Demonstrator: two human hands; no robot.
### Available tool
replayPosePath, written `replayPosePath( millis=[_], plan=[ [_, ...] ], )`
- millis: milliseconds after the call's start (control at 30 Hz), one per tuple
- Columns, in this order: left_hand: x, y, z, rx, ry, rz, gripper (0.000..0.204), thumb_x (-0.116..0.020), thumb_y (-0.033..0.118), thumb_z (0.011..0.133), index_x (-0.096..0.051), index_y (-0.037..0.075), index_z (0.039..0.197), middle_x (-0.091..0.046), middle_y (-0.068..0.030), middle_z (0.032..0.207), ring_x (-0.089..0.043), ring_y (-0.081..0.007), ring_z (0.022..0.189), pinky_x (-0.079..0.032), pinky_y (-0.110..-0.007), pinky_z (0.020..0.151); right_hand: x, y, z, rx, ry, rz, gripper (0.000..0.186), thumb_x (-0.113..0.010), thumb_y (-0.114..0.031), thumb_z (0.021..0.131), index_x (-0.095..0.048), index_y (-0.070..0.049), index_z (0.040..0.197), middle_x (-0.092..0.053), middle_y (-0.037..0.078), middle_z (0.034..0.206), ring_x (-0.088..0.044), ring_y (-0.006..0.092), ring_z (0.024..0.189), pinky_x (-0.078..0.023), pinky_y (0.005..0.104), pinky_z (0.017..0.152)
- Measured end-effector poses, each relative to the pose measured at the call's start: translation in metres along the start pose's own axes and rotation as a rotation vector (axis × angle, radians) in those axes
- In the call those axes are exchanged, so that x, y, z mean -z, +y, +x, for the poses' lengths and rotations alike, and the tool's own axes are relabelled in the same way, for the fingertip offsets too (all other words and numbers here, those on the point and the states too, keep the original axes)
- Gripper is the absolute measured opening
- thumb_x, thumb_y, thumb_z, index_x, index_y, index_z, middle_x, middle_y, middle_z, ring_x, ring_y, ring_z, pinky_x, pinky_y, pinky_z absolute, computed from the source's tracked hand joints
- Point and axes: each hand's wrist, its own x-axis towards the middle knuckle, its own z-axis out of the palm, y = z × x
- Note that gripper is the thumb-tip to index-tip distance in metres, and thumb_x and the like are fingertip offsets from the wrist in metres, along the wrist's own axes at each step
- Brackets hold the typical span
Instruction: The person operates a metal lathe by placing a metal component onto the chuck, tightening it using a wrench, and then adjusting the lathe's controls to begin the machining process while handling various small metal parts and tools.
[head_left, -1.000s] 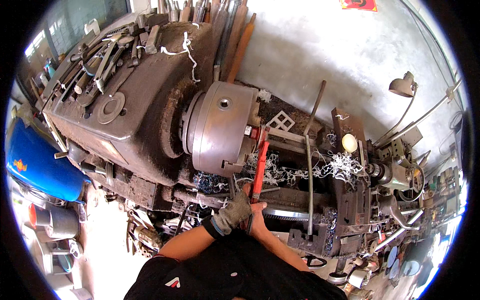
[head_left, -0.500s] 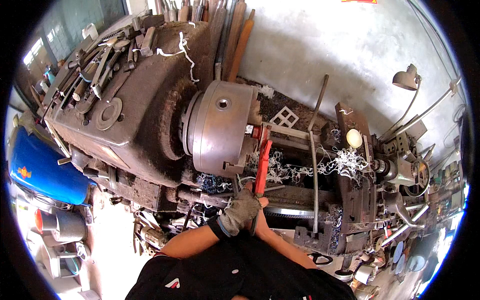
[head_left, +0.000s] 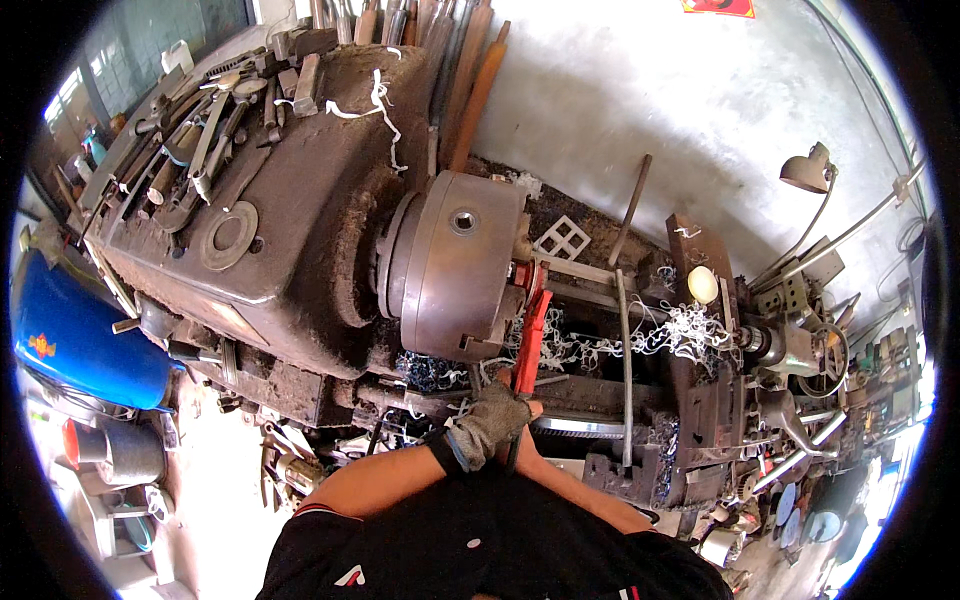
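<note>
A long red-handled wrench (head_left: pixel 530 345) stands upright in the picture, its head up at the front of the big steel lathe chuck (head_left: pixel 455 270). Around its lower handle my left hand (head_left: pixel 488 428), in a grey work glove, is closed. Beneath and beside the glove, my right hand (head_left: pixel 528 442) is bare and wraps the same handle; most of its fingers are hidden. At the chuck jaws, the wrench head meets a small reddish round part (head_left: pixel 522 274), and how it grips there cannot be made out.
White curly shavings (head_left: pixel 690 335) lie tangled over the lathe bed. A bare rod (head_left: pixel 627 370) stands across it. Hand tools and a flat ring (head_left: pixel 229 237) rest on the brown headstock (head_left: pixel 310 210). Right of the bed is the tailstock (head_left: pixel 790 350); a blue drum (head_left: pixel 85 330) stands left.
My view has shifted slightly, so the chuck and headstock sit a little farther right and lower. Both hands keep their hold on the wrench, which is tilted slightly more to the right.
</note>
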Motion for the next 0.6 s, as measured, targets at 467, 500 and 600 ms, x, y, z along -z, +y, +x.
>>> replayPosePath(
  millis=[467,500,600],
  plan=[
    [-0.004,0.03,-0.008,0.117,-0.068,-0.046,0.044,-0.076,0.019,0.076,-0.056,0.002,0.111,-0.058,-0.0078,0.088,-0.055,-0.0222,0.083,-0.049,-0.038,0.073,0.051,0.008,-0.012,0.096,0.207,-0.873,0.031,-0.047,-0.014,0.1,-0.058,-0.002,0.127,-0.065,0.009,0.119,-0.061,0.0252,0.112,-0.046,0.0408,0.095],
    [-0.003,0.041,-0.01,0.173,-0.126,-0.033,0.039,-0.075,0.018,0.077,-0.055,0.004,0.108,-0.054,-0.0041,0.084,-0.051,-0.0178,0.078,-0.047,-0.036,0.069,0.056,0.006,-0.014,0.116,0.153,-0.887,0.03,-0.048,-0.012,0.099,-0.059,-0.001,0.125,-0.066,0.009,0.118,-0.062,0.0255,0.111,-0.047,0.0411,0.095],
    [-0.012,0.016,-0.004,0.077,0.003,-0.052,0.054,-0.08,0.021,0.073,-0.058,0.001,0.118,-0.064,-0.0139,0.098,-0.063,-0.0298,0.091,-0.052,-0.041,0.08,0.049,-0.009,-0.02,0.036,-0.029,-0.765,0.033,-0.05,-0.019,0.101,-0.058,-0.002,0.128,-0.064,0.013,0.126,-0.058,0.0265,0.122,-0.042,0.0405,0.107]
  ],
)
